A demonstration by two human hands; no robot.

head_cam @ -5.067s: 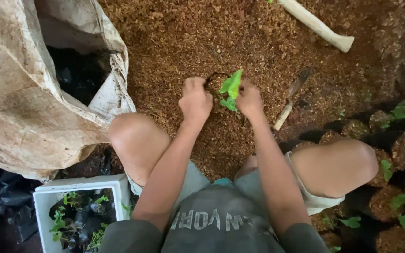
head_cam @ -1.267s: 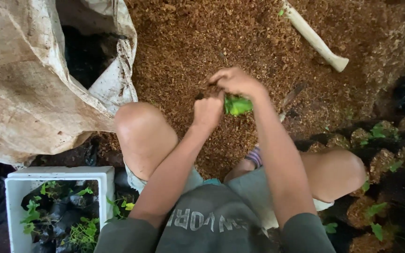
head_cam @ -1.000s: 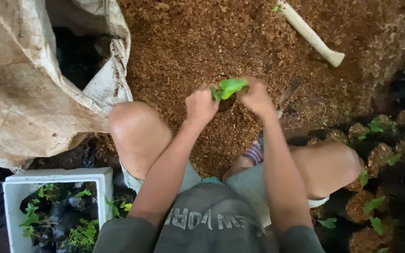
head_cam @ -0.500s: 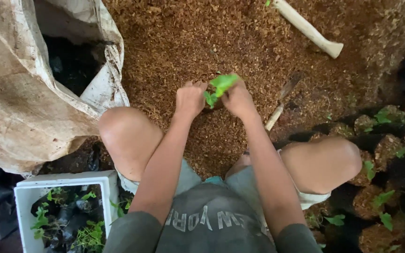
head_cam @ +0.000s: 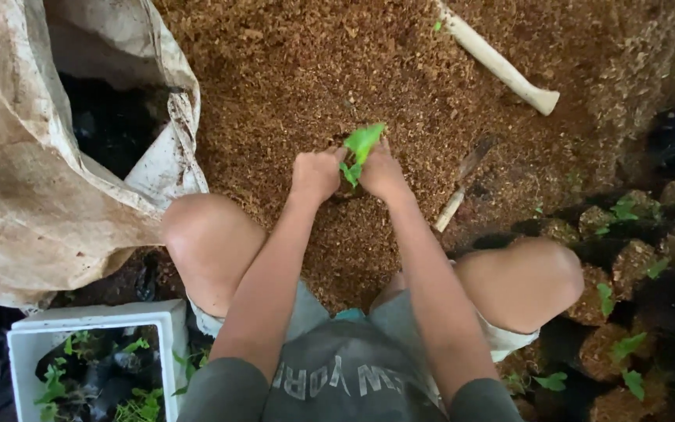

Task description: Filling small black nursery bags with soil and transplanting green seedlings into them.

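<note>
Both hands are curled in close together, the left hand [head_cam: 316, 173] and the right hand [head_cam: 380, 170] each with its grip closed about the base of a small green seedling [head_cam: 359, 150], whose leaves stand up between the knuckles. The fingers press down around it, so what they clasp beneath the leaves is hidden. The seedling sits in a heap of loose brown potting mix [head_cam: 330, 70] that spreads out beyond and to both sides of the grip. Just off to the right of the right hand a short stick [head_cam: 455, 202] lies half sunk in the mix, and farther beyond on that side lies a pale wooden handle [head_cam: 498, 61]. Well off to the left of the left hand gapes an open, dirty sack [head_cam: 33, 172]. Behind that, near the person's left knee, a white box [head_cam: 167, 328] holds dark bags of seedlings. Off to the right behind the grip stand rows of filled bags [head_cam: 634, 266] with small plants.
</note>
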